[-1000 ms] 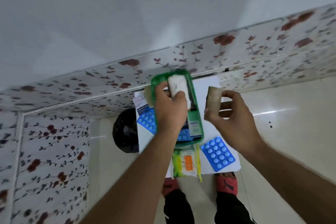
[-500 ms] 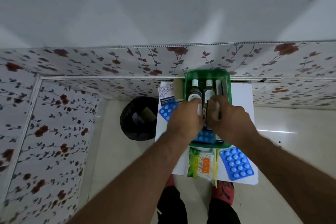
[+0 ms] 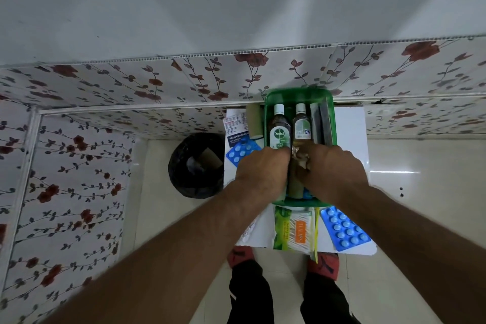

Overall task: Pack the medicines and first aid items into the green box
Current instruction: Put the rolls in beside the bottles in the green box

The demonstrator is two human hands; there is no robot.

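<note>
The green box (image 3: 299, 94) stands on a small white table (image 3: 351, 126) against the flowered wall. In its far half lie a Dettol bottle (image 3: 279, 131), a second bottle (image 3: 302, 126) and dark flat packs (image 3: 321, 123). Both my hands are pressed knuckles-up into the near half. My right hand (image 3: 335, 169) is closed around a tan bandage roll (image 3: 295, 183), which shows between the two hands. My left hand (image 3: 263, 169) curls its fingers down beside the Dettol bottle; what lies under them is hidden.
On the table around the box are a blue blister pack (image 3: 345, 229), a cotton swab packet (image 3: 294, 231), another blue blister pack (image 3: 240, 152), a medicated dressing pack (image 3: 236, 130) and a tan roll (image 3: 253, 123). A black bin (image 3: 196, 166) stands at the left.
A second ago my left hand held a white roll over the box and my right hand held the tan roll beside it. Both hands have come down together into the box's near half.
</note>
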